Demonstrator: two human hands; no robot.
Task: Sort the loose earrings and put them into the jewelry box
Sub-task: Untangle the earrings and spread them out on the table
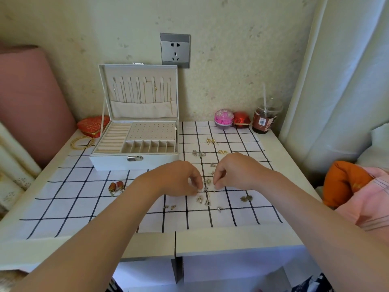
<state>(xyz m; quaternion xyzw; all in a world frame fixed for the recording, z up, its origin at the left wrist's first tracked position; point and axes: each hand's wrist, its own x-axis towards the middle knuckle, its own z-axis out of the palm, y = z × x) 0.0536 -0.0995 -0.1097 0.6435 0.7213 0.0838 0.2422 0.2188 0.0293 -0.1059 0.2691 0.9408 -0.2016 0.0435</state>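
Pale and square-edged, the table carried a white cloth with a dark grid. Both forearms reached over its near edge to the middle of the cloth.

The left hand and right hand hung knuckles up, close together, their fingers curled down and drawn narrow. A tiny silver earring lay on the cloth in the gap between the two sets of fingertips. Whether either hand pinched it, or which way it pointed, could not be told at that size.

Just nearer lay more loose earrings, with a small pair to their left and brown flower studs to their right. Left of the left wrist lay two red drop earrings side by side, long axes running near to far, red beads at the far end.

Beyond the hands sat silver pieces, gold hoops and a gold pair.

At far left stood the jewelry box, long side running left to right, clasp facing near, lid upright and compartments showing. Against the wall at far right stood a pink round case, a red case and a drink cup.
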